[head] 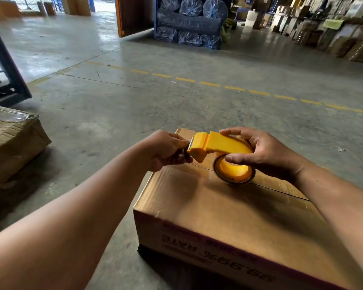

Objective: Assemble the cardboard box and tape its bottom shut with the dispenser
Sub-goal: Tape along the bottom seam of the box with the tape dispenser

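Box [228, 208]: on floor at 6 o'clock, flaps folded shut, seam untaped; I judge it light, stiff.
L hand [166, 150]: closed, pinching at blade end, prob. the tape tip.
R hand [262, 149]: gripping dispenser [224, 146] by body and roll; hard plastic, teeth sharp.
Wrapped carton [11, 139]: 9 o'clock, well apart.
Blue bales [191, 21]: 12 o'clock, far; no obstruction.

This is a warehouse. A wide concrete floor [134, 105] runs across the frame, crossed by a dashed yellow line [210, 83]. At top centre a blue rack [155, 21] holds plastic-wrapped bundles [191, 9]. Cartons [344, 45] stand stacked along the upper right. A big doorway [101, 4] opens to daylight at top, beside an orange door [122, 17]. At left sits a wrapped, crumpled carton [11, 139].
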